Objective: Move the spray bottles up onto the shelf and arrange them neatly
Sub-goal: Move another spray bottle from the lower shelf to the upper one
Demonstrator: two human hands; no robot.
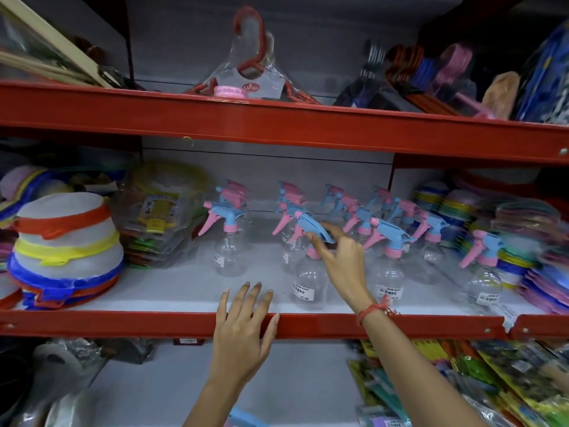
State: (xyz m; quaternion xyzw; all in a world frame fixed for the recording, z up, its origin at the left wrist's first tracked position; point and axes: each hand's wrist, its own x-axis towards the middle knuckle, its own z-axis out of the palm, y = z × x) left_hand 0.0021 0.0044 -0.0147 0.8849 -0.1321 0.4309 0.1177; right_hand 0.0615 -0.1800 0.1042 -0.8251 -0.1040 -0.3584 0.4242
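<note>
Several clear spray bottles with pink and blue trigger heads stand in rows on the white middle shelf (172, 291). My right hand (337, 252) pinches the blue trigger head of a front bottle (308, 283), which has a white price sticker. Another front bottle (388, 272) stands just to its right, one (230, 254) to the left, and one (483, 282) far right. My left hand (241, 331) rests with spread fingers on the red front rail (123, 323) of the shelf, holding nothing.
Stacked lidded containers (64, 251) and bagged goods (157, 217) fill the shelf's left; stacks of coloured plates (529, 241) fill its right. Hangers (252, 78) lie on the upper shelf. Packaged goods (462, 386) crowd the lower shelf at right.
</note>
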